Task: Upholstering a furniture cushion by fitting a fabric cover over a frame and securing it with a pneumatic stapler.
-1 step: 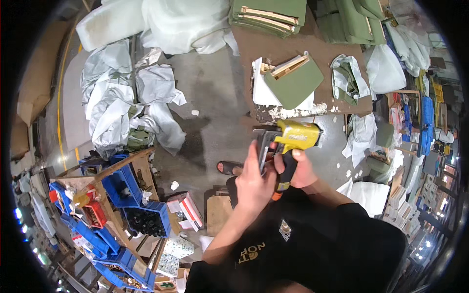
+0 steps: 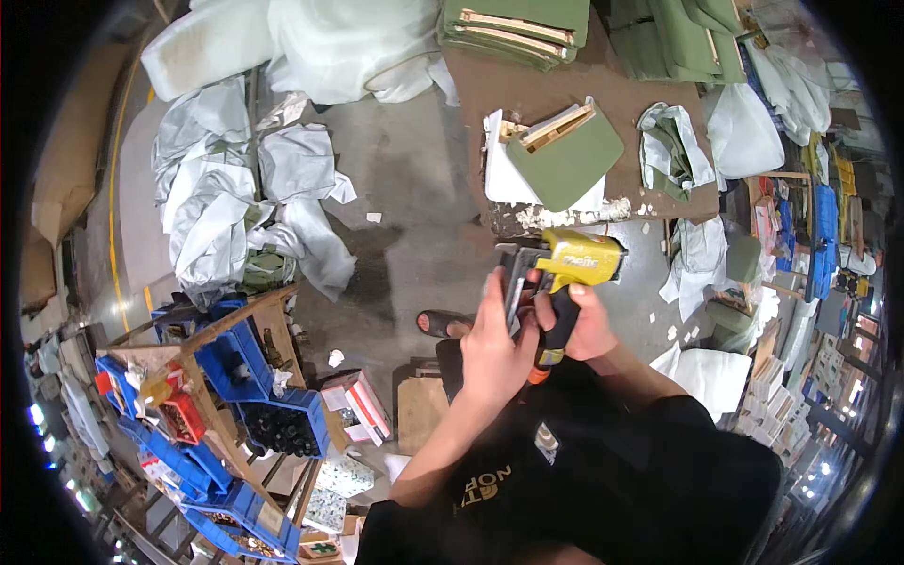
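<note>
Held up in front of my body is a yellow pneumatic staple gun (image 2: 586, 259) with a black handle and a dark grey magazine. My right hand (image 2: 591, 330) is closed round the handle. My left hand (image 2: 499, 344) is closed on the magazine side, its fingers partly hidden behind the metal. Beyond the tool, on a brown-topped workbench (image 2: 527, 94), lies a green upholstered panel (image 2: 570, 165) with a wooden frame strip, on top of a white sheet. A folded green-and-white piece (image 2: 673, 155) sits to its right.
Stacked green panels (image 2: 513, 28) stand at the far end of the bench. White and grey fabric (image 2: 212, 226) lies heaped on the left. A wooden rack with blue bins (image 2: 231, 353) stands at the lower left. White scraps dot the floor (image 2: 395, 254).
The staple gun and both hands have shifted slightly to the right. Both hands keep their hold on the tool.
</note>
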`<state>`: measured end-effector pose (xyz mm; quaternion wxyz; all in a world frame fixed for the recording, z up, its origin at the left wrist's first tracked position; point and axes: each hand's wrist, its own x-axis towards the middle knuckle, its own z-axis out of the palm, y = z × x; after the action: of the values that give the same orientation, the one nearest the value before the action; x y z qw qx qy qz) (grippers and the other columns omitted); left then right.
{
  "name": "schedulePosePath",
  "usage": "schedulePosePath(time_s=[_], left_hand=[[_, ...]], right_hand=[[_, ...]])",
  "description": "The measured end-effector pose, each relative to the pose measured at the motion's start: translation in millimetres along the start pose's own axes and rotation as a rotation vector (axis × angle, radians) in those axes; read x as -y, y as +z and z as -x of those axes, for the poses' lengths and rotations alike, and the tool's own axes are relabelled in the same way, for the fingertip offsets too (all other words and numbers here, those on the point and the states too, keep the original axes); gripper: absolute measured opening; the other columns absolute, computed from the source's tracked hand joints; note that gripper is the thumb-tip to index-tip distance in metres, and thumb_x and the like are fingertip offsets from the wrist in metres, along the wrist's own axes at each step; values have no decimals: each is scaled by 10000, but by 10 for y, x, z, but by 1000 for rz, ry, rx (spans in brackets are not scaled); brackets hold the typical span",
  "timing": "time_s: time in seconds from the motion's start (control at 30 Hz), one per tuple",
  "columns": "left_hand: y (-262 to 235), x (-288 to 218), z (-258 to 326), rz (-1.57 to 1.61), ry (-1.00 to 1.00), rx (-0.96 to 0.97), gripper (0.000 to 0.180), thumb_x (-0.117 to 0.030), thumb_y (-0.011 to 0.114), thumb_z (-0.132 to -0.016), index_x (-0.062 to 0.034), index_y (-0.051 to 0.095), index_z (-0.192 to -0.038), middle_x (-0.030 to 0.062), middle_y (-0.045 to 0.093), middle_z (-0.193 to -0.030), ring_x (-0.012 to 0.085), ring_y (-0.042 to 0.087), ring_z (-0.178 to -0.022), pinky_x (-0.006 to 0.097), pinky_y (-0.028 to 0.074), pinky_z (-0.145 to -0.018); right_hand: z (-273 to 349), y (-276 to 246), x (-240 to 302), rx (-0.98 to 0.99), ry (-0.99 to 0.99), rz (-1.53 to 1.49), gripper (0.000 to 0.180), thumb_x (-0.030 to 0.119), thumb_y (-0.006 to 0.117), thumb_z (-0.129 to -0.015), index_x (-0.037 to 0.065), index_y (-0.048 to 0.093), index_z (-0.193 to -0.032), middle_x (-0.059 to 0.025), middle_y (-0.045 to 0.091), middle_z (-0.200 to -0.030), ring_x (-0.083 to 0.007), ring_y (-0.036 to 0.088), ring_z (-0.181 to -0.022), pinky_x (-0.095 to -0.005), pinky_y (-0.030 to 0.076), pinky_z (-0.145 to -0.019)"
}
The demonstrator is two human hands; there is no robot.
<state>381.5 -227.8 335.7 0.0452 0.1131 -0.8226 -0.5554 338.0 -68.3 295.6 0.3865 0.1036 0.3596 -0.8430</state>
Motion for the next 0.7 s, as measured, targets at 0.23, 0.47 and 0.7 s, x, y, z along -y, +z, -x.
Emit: schedulePosePath(time_s=[0.23, 0.47, 0.7], left_hand=[[1345, 1749, -1336, 221, -417, 81, 412, -299, 466, -1025, 23, 590, -1251, 258, 655, -1128, 340, 648, -1079, 389, 486, -914], [2433, 3233, -2741, -255, -167, 147, 408, -311, 527, -994, -47, 578, -1300, 197, 646, -1079, 402, 608, -990, 449, 499, -853], [2752, 3310, -3357, -215, 241, 239, 152, -156, 640, -918, -54, 672, -1026, 148, 664, -847, 355, 654, -803, 415, 538, -692]], right_hand=[[-633, -1254, 1253, -364, 42, 266, 410, 229, 672, -893, 25, 532, -1220, -40, 558, -784, -200, 587, -743, -349, 505, -746], [-1574, -2518, 1786, -387, 340, 1055, 346, 172, 773, -829, -17, 646, -1090, -51, 676, -902, -108, 609, -791, -277, 500, -706], [-2047, -3281, 1519, -299, 317, 1150, 414, 188, 814, -791, -20, 634, -1099, -94, 713, -936, -162, 682, -836, -312, 536, -740]])
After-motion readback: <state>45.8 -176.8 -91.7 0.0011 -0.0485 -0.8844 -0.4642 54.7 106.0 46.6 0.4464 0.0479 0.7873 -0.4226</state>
